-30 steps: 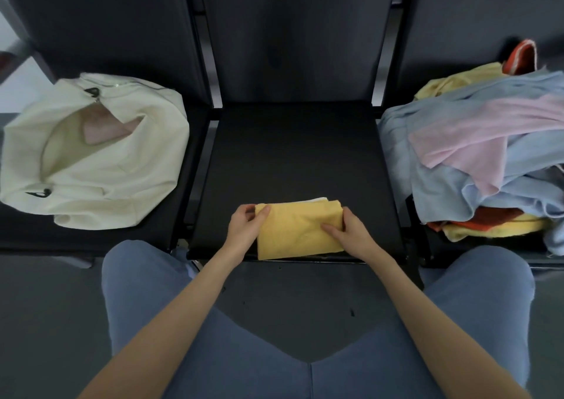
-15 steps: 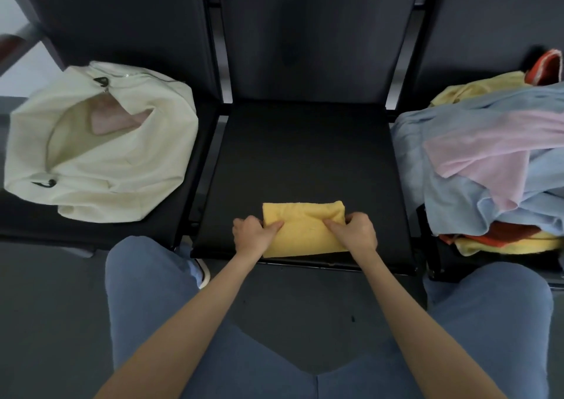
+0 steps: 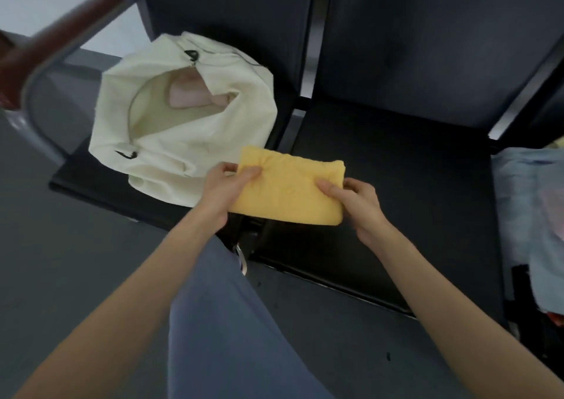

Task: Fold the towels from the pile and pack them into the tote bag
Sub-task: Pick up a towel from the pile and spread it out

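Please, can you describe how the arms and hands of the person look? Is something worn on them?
Both forearms are bare up to the bottom edge of the picture: no sleeve shows. The left hand and the right hand are bare too, with no glove. No ring, watch or bracelet is visible on fingers or wrists. The picture is slightly blurred, so very small details cannot be told.

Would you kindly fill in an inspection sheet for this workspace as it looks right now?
Surface: dark seat, bare in the middle.
Job's things: folded yellow towel held up beside the cream tote bag; bag open, pink towel inside; towel pile at the right edge.
Clutter: nothing seen.
Hands: left hand and right hand each pinch a towel end.
Cables: nothing seen.
Surroundings: wooden armrest, grey floor.
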`<action>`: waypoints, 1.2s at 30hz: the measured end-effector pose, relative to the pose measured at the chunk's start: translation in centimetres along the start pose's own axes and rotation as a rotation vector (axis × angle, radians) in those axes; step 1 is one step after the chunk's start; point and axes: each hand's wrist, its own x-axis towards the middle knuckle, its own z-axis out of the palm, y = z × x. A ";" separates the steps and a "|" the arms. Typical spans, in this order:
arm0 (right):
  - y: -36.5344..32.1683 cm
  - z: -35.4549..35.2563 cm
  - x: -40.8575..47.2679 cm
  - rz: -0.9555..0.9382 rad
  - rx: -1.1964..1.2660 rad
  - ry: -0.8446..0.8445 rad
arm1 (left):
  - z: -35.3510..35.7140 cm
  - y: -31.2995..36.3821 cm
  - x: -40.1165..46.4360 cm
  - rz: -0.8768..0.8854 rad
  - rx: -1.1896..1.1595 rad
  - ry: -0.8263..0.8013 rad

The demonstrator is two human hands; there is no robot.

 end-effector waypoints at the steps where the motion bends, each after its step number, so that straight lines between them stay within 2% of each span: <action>1: -1.0 1.1 0.9 0.020 0.026 -0.060 | -1.5 0.9 0.8 0.014 -0.021 0.016; 6: -5.8 7.5 6.0 0.023 0.103 -0.224 | -7.8 4.4 5.0 0.152 -0.059 0.130; 12: -11.4 15.5 12.8 -0.326 -0.196 -0.219 | -13.9 7.8 12.2 0.314 0.013 0.168; 15: -13.2 19.6 16.9 -0.423 -0.302 -0.170 | -15.6 8.9 17.1 0.358 0.042 0.230; 17: -13.1 21.9 19.8 -0.388 -0.392 -0.172 | -16.2 8.6 20.6 0.337 0.110 0.249; 21: -11.6 24.7 23.7 -0.225 -0.507 -0.198 | -16.8 7.1 26.1 0.320 0.365 0.183; 25: -11.4 26.4 25.4 -0.113 -0.558 -0.226 | -18.1 7.1 29.2 0.291 0.419 -0.053; 28: -12.0 27.2 26.5 -0.174 -0.678 -0.164 | -18.1 8.2 30.6 0.273 0.539 -0.131; 33: -13.7 27.7 26.8 -0.359 -0.854 0.037 | -17.1 10.2 31.9 0.410 0.518 -0.033; 36: -14.7 28.0 26.1 -0.443 -0.902 0.161 | -16.0 10.8 32.3 0.483 0.479 0.094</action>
